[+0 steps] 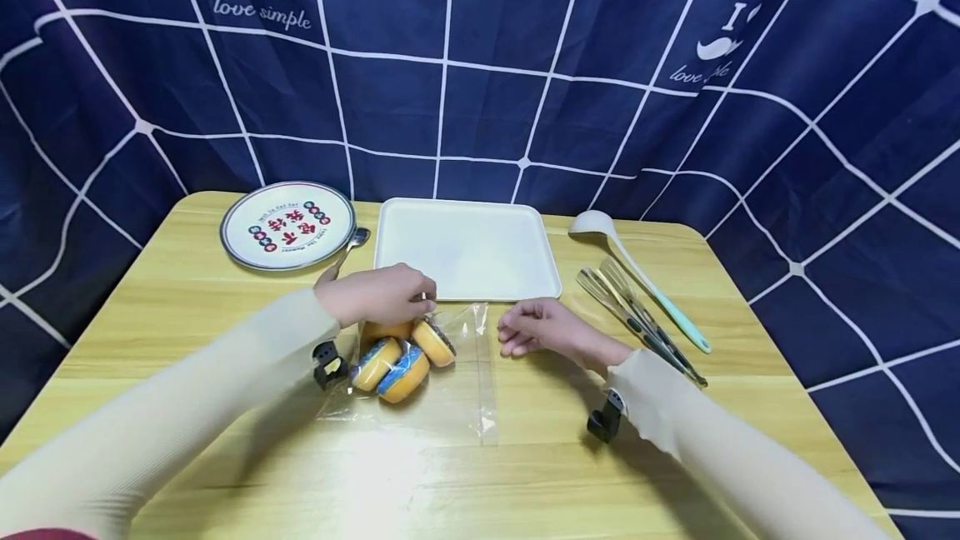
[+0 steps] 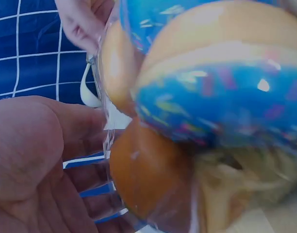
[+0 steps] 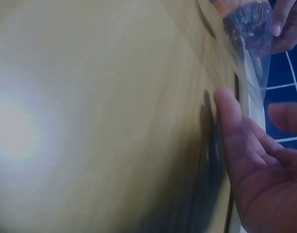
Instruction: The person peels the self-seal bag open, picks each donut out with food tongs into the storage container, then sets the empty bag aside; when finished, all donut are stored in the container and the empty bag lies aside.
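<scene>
A clear plastic bag (image 1: 457, 407) lies on the table with several toy-like donuts (image 1: 405, 373) inside, some with blue sprinkled icing and one with dark icing. My left hand (image 1: 382, 294) is at the far left side of the bag, over the donuts. In the left wrist view its fingers (image 2: 92, 177) extend loosely behind the bag, right beside an orange-brown donut (image 2: 148, 170). Just off the bag's right edge, my right hand (image 1: 551, 327) is low over the table. The right wrist view shows its thumb and forefinger apart, with nothing between them.
Behind the bag lies a white rectangular tray (image 1: 465, 248). A printed plate (image 1: 288, 227) and a spoon (image 1: 352, 244) are at the back left. To the right are metal tongs (image 1: 637, 319) and a ladle (image 1: 645, 282) with a mint handle. A blue checked curtain (image 1: 480, 65) surrounds the table.
</scene>
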Action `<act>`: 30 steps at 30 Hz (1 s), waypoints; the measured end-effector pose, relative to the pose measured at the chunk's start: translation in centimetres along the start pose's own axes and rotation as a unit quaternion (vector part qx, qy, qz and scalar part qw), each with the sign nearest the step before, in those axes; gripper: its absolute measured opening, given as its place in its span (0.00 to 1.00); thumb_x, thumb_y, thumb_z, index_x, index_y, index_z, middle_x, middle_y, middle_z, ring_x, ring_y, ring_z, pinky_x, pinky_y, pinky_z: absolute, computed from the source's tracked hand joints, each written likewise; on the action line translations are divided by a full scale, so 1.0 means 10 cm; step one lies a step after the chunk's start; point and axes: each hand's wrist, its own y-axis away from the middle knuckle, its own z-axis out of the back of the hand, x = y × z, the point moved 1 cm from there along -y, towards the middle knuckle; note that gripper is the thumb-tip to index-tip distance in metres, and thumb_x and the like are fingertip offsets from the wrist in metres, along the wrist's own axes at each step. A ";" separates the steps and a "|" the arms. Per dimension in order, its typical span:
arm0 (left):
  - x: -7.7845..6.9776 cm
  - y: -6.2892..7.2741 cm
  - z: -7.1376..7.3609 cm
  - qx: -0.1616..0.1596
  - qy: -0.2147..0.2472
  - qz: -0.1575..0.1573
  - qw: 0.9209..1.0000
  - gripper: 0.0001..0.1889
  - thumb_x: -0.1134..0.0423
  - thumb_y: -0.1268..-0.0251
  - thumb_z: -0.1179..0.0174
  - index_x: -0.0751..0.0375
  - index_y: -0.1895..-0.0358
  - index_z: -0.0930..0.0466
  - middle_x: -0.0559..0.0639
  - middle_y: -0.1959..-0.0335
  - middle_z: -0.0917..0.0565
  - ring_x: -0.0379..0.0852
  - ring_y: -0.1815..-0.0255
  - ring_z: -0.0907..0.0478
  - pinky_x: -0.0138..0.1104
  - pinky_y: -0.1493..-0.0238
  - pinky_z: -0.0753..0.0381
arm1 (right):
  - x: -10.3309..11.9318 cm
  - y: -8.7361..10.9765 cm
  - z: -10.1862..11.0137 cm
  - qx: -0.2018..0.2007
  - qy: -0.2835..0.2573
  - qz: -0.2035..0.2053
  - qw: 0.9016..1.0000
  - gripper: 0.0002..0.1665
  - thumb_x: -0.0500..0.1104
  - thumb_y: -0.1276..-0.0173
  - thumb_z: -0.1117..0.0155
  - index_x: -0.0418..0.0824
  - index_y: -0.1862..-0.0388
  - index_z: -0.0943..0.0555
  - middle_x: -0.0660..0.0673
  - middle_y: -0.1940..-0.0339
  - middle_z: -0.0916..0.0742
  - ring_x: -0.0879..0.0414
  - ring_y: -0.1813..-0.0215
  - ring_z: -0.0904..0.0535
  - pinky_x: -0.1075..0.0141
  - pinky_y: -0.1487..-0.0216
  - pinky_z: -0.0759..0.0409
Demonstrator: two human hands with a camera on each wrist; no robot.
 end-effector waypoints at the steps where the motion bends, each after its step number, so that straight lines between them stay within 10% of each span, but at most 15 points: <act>1: 0.00 -0.05 0.00 0.010 -0.002 -0.002 1.000 0.11 0.63 0.20 0.46 0.63 0.56 0.15 0.53 0.63 0.12 0.45 0.62 0.20 0.41 0.51 0.18 | 0.01 -0.05 0.00 -0.016 -0.003 0.002 1.000 0.18 0.40 0.16 0.47 0.23 0.42 0.23 0.38 0.54 0.12 0.57 0.58 0.11 0.65 0.50 0.11; 11: -0.03 -0.32 -0.10 0.072 0.002 0.031 0.997 0.12 0.63 0.22 0.44 0.62 0.65 0.15 0.47 0.71 0.20 0.42 0.67 0.27 0.31 0.59 0.27 | 0.07 -0.33 -0.11 -0.032 -0.026 0.032 0.999 0.18 0.39 0.18 0.43 0.28 0.37 0.23 0.49 0.61 0.11 0.59 0.64 0.12 0.67 0.60 0.12; 30: 0.01 -0.30 -0.13 0.032 0.028 0.003 0.999 0.09 0.68 0.23 0.43 0.62 0.65 0.16 0.48 0.69 0.18 0.42 0.64 0.26 0.32 0.55 0.25 | 0.11 -0.49 -0.11 0.031 -0.005 0.030 0.999 0.18 0.40 0.16 0.49 0.29 0.41 0.20 0.52 0.68 0.14 0.61 0.68 0.19 0.70 0.67 0.19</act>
